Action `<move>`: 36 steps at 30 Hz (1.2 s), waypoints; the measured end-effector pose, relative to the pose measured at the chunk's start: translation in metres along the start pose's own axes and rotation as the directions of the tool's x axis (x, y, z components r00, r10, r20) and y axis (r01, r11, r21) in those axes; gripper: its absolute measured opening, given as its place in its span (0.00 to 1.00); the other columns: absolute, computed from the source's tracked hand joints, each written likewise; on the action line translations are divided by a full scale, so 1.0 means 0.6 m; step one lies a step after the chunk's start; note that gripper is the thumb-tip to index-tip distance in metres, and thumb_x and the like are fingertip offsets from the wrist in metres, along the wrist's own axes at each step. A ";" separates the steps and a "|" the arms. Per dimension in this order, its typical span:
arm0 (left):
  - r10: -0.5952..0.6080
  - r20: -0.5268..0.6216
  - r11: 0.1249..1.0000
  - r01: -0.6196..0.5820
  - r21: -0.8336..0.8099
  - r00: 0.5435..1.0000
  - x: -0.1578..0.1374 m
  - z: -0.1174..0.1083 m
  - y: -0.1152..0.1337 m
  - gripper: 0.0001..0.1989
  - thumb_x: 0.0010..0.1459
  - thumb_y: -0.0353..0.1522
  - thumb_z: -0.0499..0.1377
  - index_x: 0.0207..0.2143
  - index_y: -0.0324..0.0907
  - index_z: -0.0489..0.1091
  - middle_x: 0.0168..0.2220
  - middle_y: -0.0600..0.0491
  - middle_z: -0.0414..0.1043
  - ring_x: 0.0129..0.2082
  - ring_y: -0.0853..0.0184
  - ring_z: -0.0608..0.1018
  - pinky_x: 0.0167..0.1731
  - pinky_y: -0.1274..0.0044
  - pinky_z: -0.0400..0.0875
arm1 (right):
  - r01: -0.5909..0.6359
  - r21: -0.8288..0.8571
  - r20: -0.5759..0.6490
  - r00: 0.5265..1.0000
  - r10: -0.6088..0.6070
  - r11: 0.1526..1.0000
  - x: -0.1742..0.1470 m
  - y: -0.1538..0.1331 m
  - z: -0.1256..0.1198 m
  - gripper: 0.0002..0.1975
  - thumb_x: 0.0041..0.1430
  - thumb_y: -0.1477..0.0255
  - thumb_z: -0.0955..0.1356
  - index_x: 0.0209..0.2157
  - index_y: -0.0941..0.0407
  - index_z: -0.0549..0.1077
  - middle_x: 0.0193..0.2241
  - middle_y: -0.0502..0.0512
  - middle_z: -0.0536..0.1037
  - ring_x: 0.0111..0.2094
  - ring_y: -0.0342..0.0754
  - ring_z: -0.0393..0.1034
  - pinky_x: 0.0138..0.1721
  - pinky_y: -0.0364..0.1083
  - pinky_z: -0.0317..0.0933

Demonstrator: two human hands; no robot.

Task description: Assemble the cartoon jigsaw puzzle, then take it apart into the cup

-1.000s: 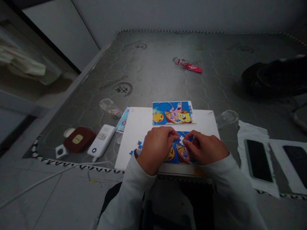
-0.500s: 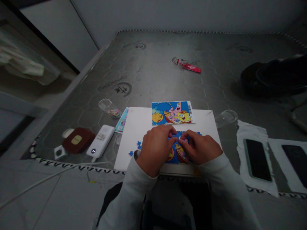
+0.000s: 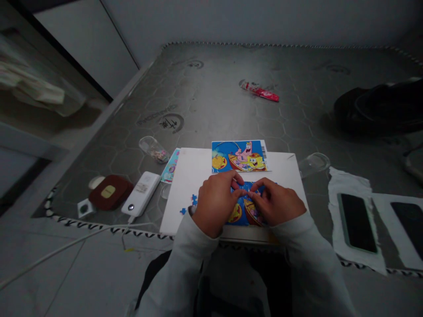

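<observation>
A small jigsaw puzzle [image 3: 243, 216] with a blue, yellow and pink cartoon picture lies on a white board [image 3: 194, 160], partly covered by my hands. My left hand [image 3: 216, 200] bends over its left side, thumb and fingers curled closed. From the right, my right hand [image 3: 279, 202] reaches in with thumb and forefinger pinched. Both sets of fingertips almost meet above the puzzle's upper middle; whatever lies between them is too small to make out. Just beyond is a picture card [image 3: 238, 157] showing the same scene. Loose blue jigsaw pieces [image 3: 183, 211] lie left of my left wrist.
To the left are a clear cup [image 3: 154, 149] with small bits inside, a white power bank [image 3: 141, 193] with a cable, and a brown case [image 3: 110, 192]. At right lie another clear cup [image 3: 313, 165] and a phone [image 3: 357, 222] on tissue. Farther back is a red packet [image 3: 261, 91].
The whole view has shifted slightly. My hands stay at nearly the same spot over the puzzle, with only small movements of the fingers.
</observation>
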State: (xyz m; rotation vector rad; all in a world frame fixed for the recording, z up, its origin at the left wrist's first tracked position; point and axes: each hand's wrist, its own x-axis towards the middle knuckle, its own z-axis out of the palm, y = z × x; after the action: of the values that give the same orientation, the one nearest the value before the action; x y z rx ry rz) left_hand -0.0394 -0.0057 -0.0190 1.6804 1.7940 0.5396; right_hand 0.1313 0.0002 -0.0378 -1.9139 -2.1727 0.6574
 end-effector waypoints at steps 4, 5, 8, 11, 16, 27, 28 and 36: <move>-0.004 0.022 0.999 0.005 -0.040 1.000 0.002 0.000 -0.004 0.09 0.51 0.35 0.68 0.36 0.48 0.74 0.32 0.61 0.78 0.33 0.67 0.77 0.30 0.76 0.59 | -0.049 0.088 -0.043 0.998 0.053 0.995 -0.004 -0.009 0.000 0.10 0.56 0.58 0.68 0.34 0.49 0.73 0.20 0.46 0.73 0.24 0.47 0.68 0.27 0.44 0.49; -0.006 0.021 0.999 0.007 -0.039 1.000 0.003 0.001 -0.004 0.09 0.51 0.35 0.68 0.36 0.48 0.74 0.32 0.61 0.78 0.33 0.67 0.77 0.30 0.76 0.59 | -0.060 0.109 -0.042 0.997 0.065 0.992 -0.004 -0.010 0.000 0.10 0.55 0.58 0.68 0.34 0.49 0.72 0.19 0.45 0.72 0.23 0.47 0.68 0.26 0.44 0.49; -0.010 0.022 0.999 0.011 -0.037 1.000 0.005 0.001 -0.004 0.09 0.51 0.34 0.68 0.36 0.48 0.73 0.32 0.62 0.77 0.34 0.67 0.77 0.31 0.76 0.59 | -0.084 0.148 -0.028 0.996 0.090 0.985 0.001 -0.007 0.004 0.10 0.53 0.59 0.69 0.32 0.50 0.72 0.18 0.45 0.72 0.23 0.47 0.67 0.26 0.44 0.50; -0.013 0.043 0.998 0.016 -0.064 0.999 0.009 0.000 -0.005 0.10 0.50 0.32 0.68 0.36 0.47 0.73 0.33 0.61 0.77 0.34 0.68 0.77 0.32 0.76 0.60 | -0.105 0.152 -0.003 0.994 0.107 0.983 0.007 -0.001 0.008 0.10 0.52 0.59 0.69 0.32 0.50 0.72 0.18 0.45 0.72 0.23 0.46 0.68 0.26 0.44 0.52; -0.001 0.089 0.993 0.011 -0.114 0.996 0.013 -0.001 -0.009 0.10 0.50 0.30 0.67 0.36 0.47 0.72 0.33 0.61 0.76 0.34 0.68 0.76 0.33 0.76 0.62 | -0.116 0.148 0.002 0.993 0.117 0.982 0.007 -0.002 0.009 0.10 0.52 0.59 0.69 0.32 0.50 0.71 0.19 0.45 0.72 0.24 0.47 0.68 0.27 0.44 0.52; -0.037 -0.020 0.991 0.040 0.128 0.999 -0.012 -0.041 0.009 0.05 0.55 0.31 0.64 0.36 0.48 0.73 0.33 0.58 0.77 0.34 0.64 0.77 0.32 0.74 0.61 | -0.040 0.162 -0.028 0.999 0.045 0.986 -0.003 -0.018 -0.002 0.06 0.54 0.64 0.67 0.30 0.51 0.71 0.17 0.44 0.71 0.22 0.45 0.67 0.27 0.44 0.50; -0.046 -0.046 0.987 0.053 0.154 0.998 -0.016 -0.055 0.007 0.04 0.56 0.31 0.63 0.36 0.48 0.73 0.34 0.58 0.77 0.34 0.64 0.77 0.33 0.74 0.62 | -0.033 0.161 -0.030 0.999 0.038 0.986 -0.003 -0.019 -0.003 0.06 0.54 0.64 0.68 0.30 0.51 0.72 0.17 0.44 0.71 0.22 0.45 0.67 0.27 0.44 0.50; -0.234 -0.009 0.872 0.215 0.440 0.972 -0.056 -0.139 -0.041 0.08 0.58 0.36 0.61 0.40 0.50 0.75 0.36 0.54 0.79 0.36 0.60 0.78 0.34 0.72 0.63 | 0.005 0.050 -0.087 0.996 -0.001 0.999 -0.013 -0.018 -0.012 0.05 0.56 0.65 0.67 0.29 0.50 0.71 0.17 0.44 0.70 0.20 0.45 0.64 0.27 0.45 0.48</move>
State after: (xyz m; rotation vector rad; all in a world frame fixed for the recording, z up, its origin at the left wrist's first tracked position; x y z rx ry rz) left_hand -0.1139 -0.0322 0.0308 1.7099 2.1573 -0.0136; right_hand 0.1260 -0.0069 -0.0252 -1.8780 -2.0866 0.6103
